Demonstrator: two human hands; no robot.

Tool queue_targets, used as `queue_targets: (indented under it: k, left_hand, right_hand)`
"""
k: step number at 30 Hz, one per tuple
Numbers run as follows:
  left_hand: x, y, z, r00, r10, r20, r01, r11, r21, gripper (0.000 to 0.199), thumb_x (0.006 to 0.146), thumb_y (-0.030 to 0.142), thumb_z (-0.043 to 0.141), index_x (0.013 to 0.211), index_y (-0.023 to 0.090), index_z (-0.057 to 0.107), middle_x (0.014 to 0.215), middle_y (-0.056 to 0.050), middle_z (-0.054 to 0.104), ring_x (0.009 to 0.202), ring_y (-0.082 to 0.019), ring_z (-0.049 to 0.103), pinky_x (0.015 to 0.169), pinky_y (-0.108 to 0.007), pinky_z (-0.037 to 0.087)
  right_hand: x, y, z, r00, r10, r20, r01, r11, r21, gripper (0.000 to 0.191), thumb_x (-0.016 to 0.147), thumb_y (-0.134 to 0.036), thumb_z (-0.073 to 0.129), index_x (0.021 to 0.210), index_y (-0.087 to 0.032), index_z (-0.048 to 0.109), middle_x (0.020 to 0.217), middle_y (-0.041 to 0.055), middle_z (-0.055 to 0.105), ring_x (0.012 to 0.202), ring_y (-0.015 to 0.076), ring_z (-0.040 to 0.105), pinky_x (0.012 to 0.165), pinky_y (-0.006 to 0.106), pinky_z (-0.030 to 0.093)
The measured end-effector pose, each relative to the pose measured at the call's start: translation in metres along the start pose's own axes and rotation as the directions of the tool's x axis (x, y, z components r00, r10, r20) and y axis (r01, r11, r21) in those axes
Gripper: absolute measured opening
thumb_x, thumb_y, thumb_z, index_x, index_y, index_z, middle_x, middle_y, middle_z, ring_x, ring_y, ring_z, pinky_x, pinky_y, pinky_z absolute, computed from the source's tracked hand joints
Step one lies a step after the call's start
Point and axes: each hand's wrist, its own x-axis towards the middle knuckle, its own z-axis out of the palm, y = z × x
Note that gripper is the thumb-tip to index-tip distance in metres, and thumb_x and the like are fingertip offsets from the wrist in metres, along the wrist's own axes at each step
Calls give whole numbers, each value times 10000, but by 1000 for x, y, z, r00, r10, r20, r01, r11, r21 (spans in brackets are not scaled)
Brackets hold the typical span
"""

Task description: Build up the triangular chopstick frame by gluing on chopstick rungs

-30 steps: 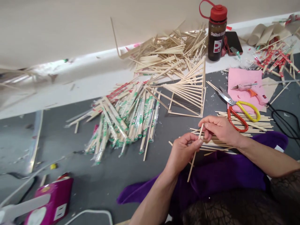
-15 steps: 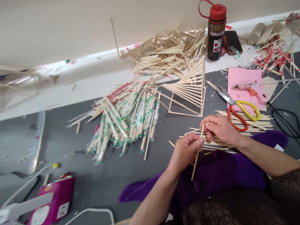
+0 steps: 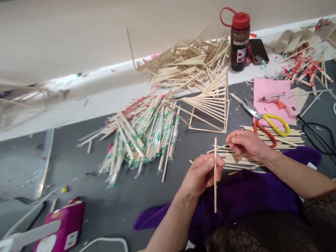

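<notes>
Head view, surface and room. I log a grey table (image 3: 105, 206) across the frame, with a white ledge (image 3: 105, 85) and a pale wall (image 3: 78, 31) behind it. Upper centre: a heap of bare sticks (image 3: 183, 61), a red-capped bottle (image 3: 240, 49) standing just right of it. Centre: a stick frame (image 3: 207, 106), its sticks fanned; left of it, a pile of wrapped chopsticks (image 3: 141, 134). Right: pink sheet (image 3: 271, 86), glue gun (image 3: 273, 97) on top, scissors (image 3: 275, 122) near it. Lower right: purple cloth (image 3: 246, 192).

Head view, fingers. Left hand (image 3: 203, 171), below right of centre: thumb and fingers closed on one thin stick (image 3: 215, 175), which stands nearly vertical in the frame, both ends clear of the grip. Right hand (image 3: 245, 144), just right of it: fingers curled, thumb close to forefinger, apart from that stick, over the loose sticks (image 3: 236, 159); I cannot tell whether the fingertips grip anything.
</notes>
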Motion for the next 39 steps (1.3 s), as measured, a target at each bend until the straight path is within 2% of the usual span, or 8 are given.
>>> queue_targets:
  k: [13, 18, 21, 26, 29, 33, 36, 39]
  left_hand:
    - [5, 6, 6, 976, -50, -210, 61, 997, 47, 400, 698, 503, 735, 758, 122, 628, 465, 37, 516, 324, -15, 280, 332, -150, 170]
    - [4, 7, 6, 979, -63, -196, 76, 995, 60, 410, 692, 514, 737, 759, 125, 625, 484, 35, 531, 326, -9, 279, 337, -153, 149]
    - [3, 7, 5, 979, -53, -197, 68, 995, 68, 407, 698, 512, 736, 767, 125, 630, 496, 33, 537, 334, -8, 293, 340, -151, 154]
    - [2, 9, 4, 976, -34, -216, 52, 996, 78, 411, 695, 516, 737, 773, 127, 630, 497, 39, 537, 324, -9, 301, 337, -153, 163]
    - [3, 10, 3, 973, -30, -228, 51, 995, 85, 421, 684, 521, 745, 768, 125, 629, 499, 38, 543, 322, -7, 310, 335, -148, 171]
    - [3, 9, 2, 969, -14, -247, 37, 995, 91, 445, 650, 538, 765, 753, 128, 625, 489, 40, 550, 310, -9, 315, 324, -147, 187]
    - [1, 9, 5, 951, 50, -304, -24, 996, 90, 430, 639, 516, 781, 758, 134, 626, 515, 28, 585, 326, -21, 365, 325, -143, 239]
    - [-3, 14, 9, 921, 153, -358, -134, 988, 78, 397, 635, 484, 794, 764, 146, 631, 567, 8, 636, 379, -48, 463, 348, -144, 327]
  right_hand:
    - [-16, -30, -8, 974, 133, 181, -137, 991, 12, 200, 733, -331, 651, 689, -137, 626, 546, -58, 534, 305, 1, 339, 262, 127, 217]
    - [1, -83, -28, 982, -186, -14, 174, 942, -288, 159, 657, -250, 717, 776, -154, 672, 625, -4, 653, 429, 66, 555, 331, 157, 366]
    - [25, -130, -56, 851, -514, -106, 321, 669, -671, 75, 679, -178, 692, 739, -137, 675, 552, 4, 621, 485, 109, 601, 408, 199, 437]
    - [68, -185, -112, 658, -746, -102, 132, 248, -960, 107, 709, -69, 633, 774, -127, 696, 625, 6, 611, 599, 121, 625, 576, 251, 468]
    - [78, -198, -127, 593, -799, -96, 13, 130, -991, 156, 759, -71, 563, 809, -102, 707, 712, 20, 638, 652, 110, 625, 668, 268, 463]
    - [64, -200, -112, 516, -845, -140, 17, 173, -985, 193, 809, -153, 515, 803, -106, 701, 629, 18, 607, 535, 91, 553, 572, 250, 445]
    - [35, -178, -73, 522, -848, -90, 150, 195, -969, 145, 795, -171, 550, 762, -158, 690, 616, 9, 615, 521, 92, 540, 519, 225, 428]
    - [1, -132, -23, 711, -699, 72, 354, 268, -896, 127, 808, -182, 569, 817, -204, 693, 671, -14, 653, 535, 94, 564, 533, 225, 434]
